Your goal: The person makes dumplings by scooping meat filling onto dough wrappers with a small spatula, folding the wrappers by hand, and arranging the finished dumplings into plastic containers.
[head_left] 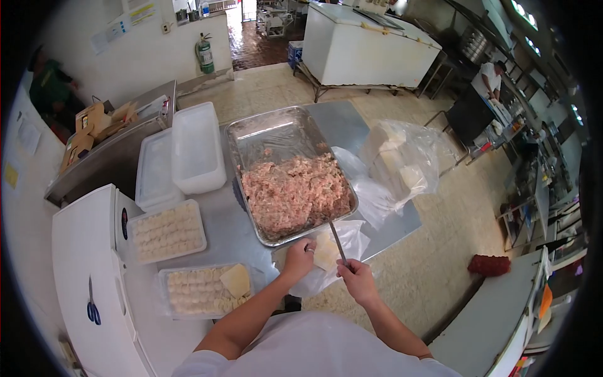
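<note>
My right hand (356, 280) grips a thin, flat metal tool (338, 242), whose far end touches or lies just above the near rim of a large metal tray (269, 131). Pink ground meat mix (295, 191) fills the tray's nearer part. My left hand (299, 259), fingers curled, is at the left side of pale yellow wrappers (326, 251) on a plastic bag (358, 237); what it pinches, if anything, is hidden. To the left, one plastic tub (202, 225) holds rows of dumplings. Another tub (164, 300) has dumplings with loose wrappers (235, 280) on top.
Empty plastic containers (200, 151) stand left of the tray. A clear bag of wrapper stacks (402, 160) lies to the right on the metal table (402, 223). Scissors (92, 308) are on the white freezer at left. Other people (487, 81) are farther off.
</note>
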### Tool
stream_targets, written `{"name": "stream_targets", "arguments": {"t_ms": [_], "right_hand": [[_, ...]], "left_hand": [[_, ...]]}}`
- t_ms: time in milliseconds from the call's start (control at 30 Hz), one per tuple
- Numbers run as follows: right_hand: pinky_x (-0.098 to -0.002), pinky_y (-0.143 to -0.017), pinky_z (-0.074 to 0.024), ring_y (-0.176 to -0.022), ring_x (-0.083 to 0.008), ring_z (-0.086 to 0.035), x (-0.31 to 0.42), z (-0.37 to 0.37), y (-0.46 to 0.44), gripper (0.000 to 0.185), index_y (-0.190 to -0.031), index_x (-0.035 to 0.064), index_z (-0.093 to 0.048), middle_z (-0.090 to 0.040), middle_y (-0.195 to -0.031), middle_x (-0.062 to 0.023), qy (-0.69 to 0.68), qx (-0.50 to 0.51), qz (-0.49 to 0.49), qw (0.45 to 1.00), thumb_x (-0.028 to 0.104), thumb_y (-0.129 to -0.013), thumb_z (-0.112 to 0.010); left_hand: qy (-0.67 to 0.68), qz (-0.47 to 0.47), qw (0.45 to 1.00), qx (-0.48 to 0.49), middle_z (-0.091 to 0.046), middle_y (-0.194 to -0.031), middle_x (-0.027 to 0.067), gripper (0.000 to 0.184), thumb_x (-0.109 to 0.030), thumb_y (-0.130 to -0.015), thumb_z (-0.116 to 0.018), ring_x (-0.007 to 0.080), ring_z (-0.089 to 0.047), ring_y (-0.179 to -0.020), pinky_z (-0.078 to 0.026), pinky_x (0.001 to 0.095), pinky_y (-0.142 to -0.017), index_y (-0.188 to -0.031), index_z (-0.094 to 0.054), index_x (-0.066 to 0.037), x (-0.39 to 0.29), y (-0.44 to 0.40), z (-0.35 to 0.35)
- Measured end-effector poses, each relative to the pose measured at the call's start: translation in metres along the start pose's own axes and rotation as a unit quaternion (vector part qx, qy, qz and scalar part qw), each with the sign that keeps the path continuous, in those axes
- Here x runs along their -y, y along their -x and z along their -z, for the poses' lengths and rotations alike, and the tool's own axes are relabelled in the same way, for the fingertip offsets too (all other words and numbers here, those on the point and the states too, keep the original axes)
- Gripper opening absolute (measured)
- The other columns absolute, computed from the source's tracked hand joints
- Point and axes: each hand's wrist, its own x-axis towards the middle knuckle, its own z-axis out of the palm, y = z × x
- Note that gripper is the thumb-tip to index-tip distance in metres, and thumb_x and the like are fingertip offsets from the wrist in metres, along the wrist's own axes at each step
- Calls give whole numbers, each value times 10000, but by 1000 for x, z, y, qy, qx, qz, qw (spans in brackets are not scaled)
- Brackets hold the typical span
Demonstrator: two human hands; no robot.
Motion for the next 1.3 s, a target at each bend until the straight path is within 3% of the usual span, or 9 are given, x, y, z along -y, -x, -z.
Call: {"name": "stream_targets", "arguments": {"t_ms": [67, 400, 867, 1300], "right_hand": [[-223, -551, -388, -630, -39, -491, 3, 3, 4, 228, -1134, -24, -694, -659, -800, 7, -1, -11, 7, 1000, 134, -976, -652], [-232, -565, -405, -640, -46, -503, 1, 19, 19, 225, -1119, -29, -704, -667, -802, -2, 4, -71, 11, 997, 133, -970, -659], [-244, -670, -453, -747, -75, -576, 31, 5, 10, 217, -1085, -46, -713, -671, -823, -21, 51, -28, 28, 998, 128, -964, -669], [-199, -539, -364, -622, -26, -484, 25, 15, 17, 210, -1131, -19, -700, -650, -801, 9, 10, -43, 27, 999, 130, -993, -646]], "left_hand": [[-1, 2, 1000, -6, -713, -907, 229, 214, -198, -982, -613, 379, -697, -851, -524, 427, -767, -1034, -709, -13, -7, 1, 2], [-2, -5, 1000, 25, -713, -901, 222, 259, -239, -955, -641, 365, -692, -844, -523, 433, -774, -1019, -712, 1, 1, -9, -1], [-16, -30, 999, 36, -688, -871, 237, 237, -244, -930, -656, 419, -655, -814, -504, 464, -728, -932, -697, -10, 8, -9, -1], [10, 6, 999, 33, -730, -914, 210, 281, -252, -950, -665, 323, -713, -850, -539, 396, -784, -1069, -726, -5, 1, -4, 3]]}}
